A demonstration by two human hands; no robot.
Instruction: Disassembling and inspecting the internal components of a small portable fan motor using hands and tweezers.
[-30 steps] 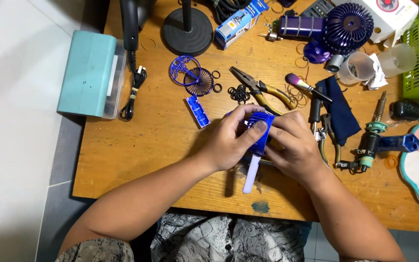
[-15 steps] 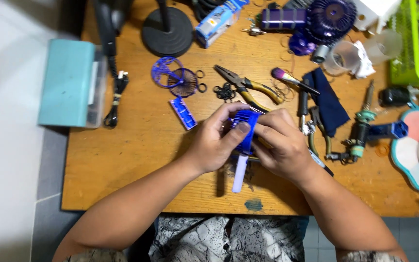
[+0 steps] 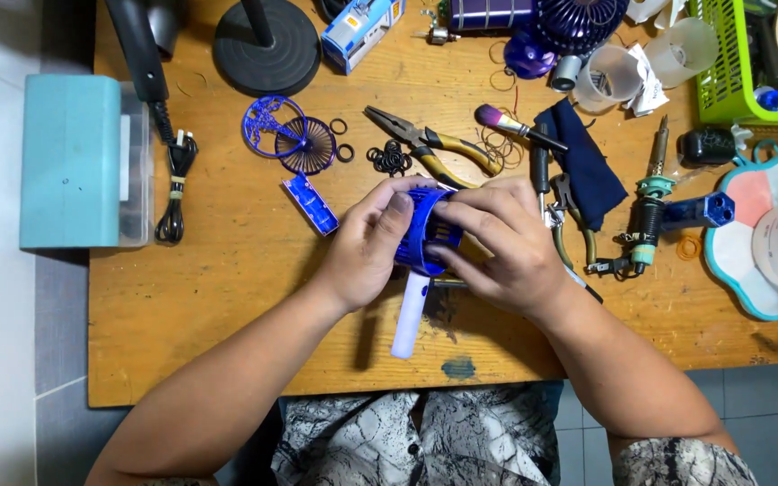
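Note:
A small blue hand-held fan (image 3: pixel 425 236) with a white handle (image 3: pixel 409 315) is held over the wooden table (image 3: pixel 227 297), its handle pointing toward me. My left hand (image 3: pixel 366 247) grips the left side of the blue fan cage, thumb on its rim. My right hand (image 3: pixel 502 243) wraps the right side, fingers pressed on the cage front. Two blue round grille parts (image 3: pixel 288 135) lie on the table behind my left hand, with a small blue flat piece (image 3: pixel 310 203) beside them.
Yellow-handled pliers (image 3: pixel 429 144), black rings (image 3: pixel 389 158), a dark cloth (image 3: pixel 578 162), a soldering iron (image 3: pixel 648 211) and another purple fan (image 3: pixel 551 20) lie at the back. A teal box (image 3: pixel 69 162) sits left, a green basket (image 3: pixel 740 63) far right, a black lamp base (image 3: pixel 267 36) behind.
The view has shifted slightly, so the table appears lower in frame. Both hands stay on the blue fan; the fingers have shifted a little on the cage.

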